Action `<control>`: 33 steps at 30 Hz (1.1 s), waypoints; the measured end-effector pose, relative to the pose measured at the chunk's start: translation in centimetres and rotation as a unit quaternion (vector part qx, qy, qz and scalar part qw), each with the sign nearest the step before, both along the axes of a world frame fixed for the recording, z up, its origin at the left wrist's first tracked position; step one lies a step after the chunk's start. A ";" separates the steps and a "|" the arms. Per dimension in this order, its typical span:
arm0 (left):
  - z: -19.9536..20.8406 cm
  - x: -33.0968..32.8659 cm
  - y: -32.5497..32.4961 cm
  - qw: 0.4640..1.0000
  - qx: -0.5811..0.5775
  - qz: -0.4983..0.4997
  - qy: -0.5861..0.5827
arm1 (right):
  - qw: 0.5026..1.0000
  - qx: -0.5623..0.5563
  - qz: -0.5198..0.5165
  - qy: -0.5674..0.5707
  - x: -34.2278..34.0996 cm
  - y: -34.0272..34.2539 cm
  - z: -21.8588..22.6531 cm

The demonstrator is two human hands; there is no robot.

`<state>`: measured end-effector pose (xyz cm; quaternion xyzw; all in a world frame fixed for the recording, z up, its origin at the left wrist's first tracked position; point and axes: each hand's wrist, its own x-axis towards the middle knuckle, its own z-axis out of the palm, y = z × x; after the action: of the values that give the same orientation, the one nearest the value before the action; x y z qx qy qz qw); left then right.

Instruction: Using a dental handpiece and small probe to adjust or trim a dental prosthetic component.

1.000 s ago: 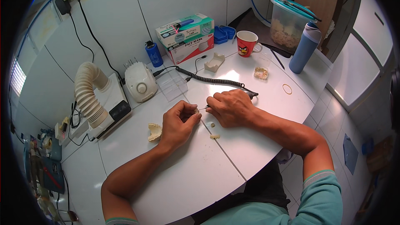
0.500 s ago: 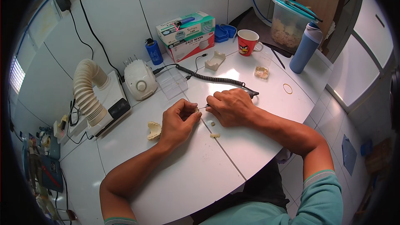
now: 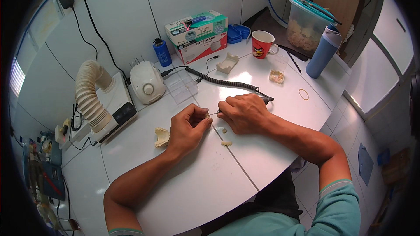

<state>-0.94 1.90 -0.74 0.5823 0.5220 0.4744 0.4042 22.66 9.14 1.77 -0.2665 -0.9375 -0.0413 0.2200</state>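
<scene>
My left hand (image 3: 187, 124) is closed, pinching a small tooth-coloured dental piece (image 3: 207, 115) between thumb and fingertips; most of it is hidden. Wrapped round a black rotary handpiece (image 3: 267, 99), my right hand (image 3: 245, 112) points its thin metal bur (image 3: 214, 113) left, at the piece. Whether the tip touches it is too small to tell. Beside my left wrist lies a cream plaster dental cast (image 3: 162, 137) with teeth. A short row of tooth-coloured crowns (image 3: 226, 143) and a tiny beige piece (image 3: 224, 130) rest on the white table below my right hand.
A coiled black cord (image 3: 223, 81) runs from the handpiece toward a white control unit (image 3: 147, 83). Left of it stands a ribbed hose (image 3: 89, 94) on a white base. Farther back are face mask boxes (image 3: 199, 37), a red mug (image 3: 262, 45) and a blue bottle (image 3: 323, 54).
Both hands keep nearly the same place and hold. The whole view has shifted very slightly.
</scene>
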 end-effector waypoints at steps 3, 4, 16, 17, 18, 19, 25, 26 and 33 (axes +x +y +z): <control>0.4 0.2 -0.2 1.000 -0.003 -0.004 -0.004 | 1.000 0.005 0.001 0.009 0.1 -0.1 0.2; 0.5 0.3 -0.2 1.000 -0.004 -0.008 -0.006 | 1.000 0.004 0.002 0.009 0.2 -0.1 0.1; 1.1 0.2 -0.3 0.998 -0.051 -0.033 -0.029 | 0.999 -0.043 0.006 0.010 0.7 0.1 1.1; 1.3 0.3 -0.4 0.998 -0.051 -0.030 -0.028 | 0.999 -0.046 0.010 0.007 0.7 0.1 1.2; 1.5 0.3 -0.4 0.998 -0.058 -0.030 -0.025 | 0.999 -0.044 0.007 0.011 0.7 0.0 1.1; 1.6 0.3 -0.4 0.997 -0.065 -0.030 -0.022 | 0.999 -0.045 0.009 0.011 0.7 0.0 1.1; 1.6 0.3 -0.4 0.997 -0.075 -0.029 -0.022 | 0.998 -0.064 0.005 -0.005 0.7 0.0 1.1; 1.6 0.3 -0.3 0.996 -0.076 -0.029 -0.022 | 0.998 -0.067 0.003 -0.006 0.7 0.0 1.1; 1.7 0.5 -0.3 0.997 -0.074 -0.021 -0.027 | 0.998 -0.065 -0.012 -0.001 0.6 -0.1 1.1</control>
<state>-0.47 1.63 0.95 0.5487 0.5322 0.4416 0.4698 23.24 9.01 2.85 -0.2914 -0.9352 0.0166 0.2006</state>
